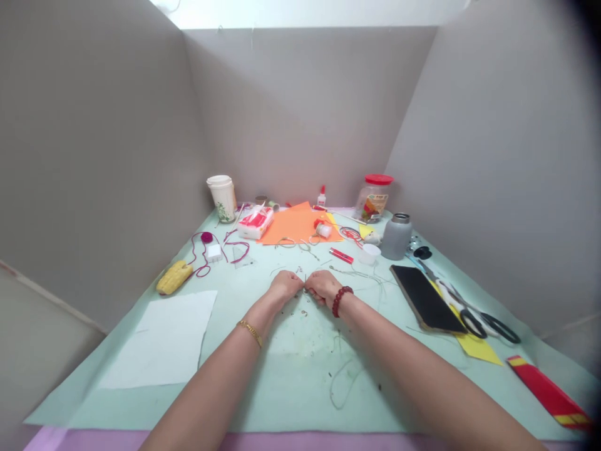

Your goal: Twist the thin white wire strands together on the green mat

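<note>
The step in hand looks like close fingertip work on a tiny, dark, thin piece (305,285), which sits between the two hands above the middle of the pale green sheet covering the table (253,394). The left hand (286,287) has its fingers drawn together in a pinch at one side of the piece; the right hand (323,287), below a bracelet of dark red round beads (342,302), pinches from the other side with its remaining fingers curled in. Both seem to grasp the same piece (it is too small to tell its material or exact shape).

Small loose metallic-looking bits (305,313) lie just below the fingertips. Thin, pale greenish cords (361,274) trail beyond the right hand, and a loose loop of similar thin cord (342,385) lies nearer the body.

As a judgement, the next move calls for a steady, light pinch from both hands, with small finger shifts rather than arm movement, since a slip could lose the piece among the bits.
</note>
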The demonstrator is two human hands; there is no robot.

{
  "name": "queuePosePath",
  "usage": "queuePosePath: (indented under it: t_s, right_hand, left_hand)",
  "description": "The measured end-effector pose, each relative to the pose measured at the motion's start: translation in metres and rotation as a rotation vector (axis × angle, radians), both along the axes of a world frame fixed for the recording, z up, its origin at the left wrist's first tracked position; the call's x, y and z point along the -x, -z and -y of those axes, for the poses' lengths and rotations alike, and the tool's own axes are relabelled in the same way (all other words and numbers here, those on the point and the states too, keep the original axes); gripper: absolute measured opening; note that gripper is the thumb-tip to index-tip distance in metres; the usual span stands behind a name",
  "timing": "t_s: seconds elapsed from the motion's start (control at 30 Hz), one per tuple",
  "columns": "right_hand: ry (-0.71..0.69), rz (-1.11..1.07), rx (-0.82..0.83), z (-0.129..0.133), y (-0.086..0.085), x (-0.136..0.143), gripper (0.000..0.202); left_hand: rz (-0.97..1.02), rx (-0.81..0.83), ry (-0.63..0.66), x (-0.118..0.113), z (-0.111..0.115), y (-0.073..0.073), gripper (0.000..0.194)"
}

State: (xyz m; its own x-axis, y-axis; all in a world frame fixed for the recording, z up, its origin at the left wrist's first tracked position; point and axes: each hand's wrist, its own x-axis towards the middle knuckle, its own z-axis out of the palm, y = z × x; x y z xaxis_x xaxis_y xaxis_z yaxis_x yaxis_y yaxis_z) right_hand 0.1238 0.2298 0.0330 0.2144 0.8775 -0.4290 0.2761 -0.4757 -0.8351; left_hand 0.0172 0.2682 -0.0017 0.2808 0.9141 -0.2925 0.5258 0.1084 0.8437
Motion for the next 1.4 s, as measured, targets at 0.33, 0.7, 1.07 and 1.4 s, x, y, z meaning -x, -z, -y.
queuePosePath:
  t_s: [0.33,0.7,1.07,1.4]
  right_hand:
    - [-0.095,0.014,-0.105,0.022,0.006,-0.013,0.012]
    - [-0.176,0.528,-0.384,0.031,0.028,-0.014,0.004]
    - [-0.301,0.62,-0.446,0.038,0.024,-0.019,0.015]
    - [-0.267,0.463,-0.434,0.031,0.03,-0.036,0.015]
  left_hand:
    - [0.001,0.057,0.096,0.012,0.005,-0.02,0.022]
    - [0.102,0.049,0.107,0.011,0.016,-0.034,0.032]
    - [-0.011,0.026,0.08,0.006,0.016,-0.029,0.022]
    - [-0.035,0.018,0.037,0.008,0.01,-0.019,0.029]
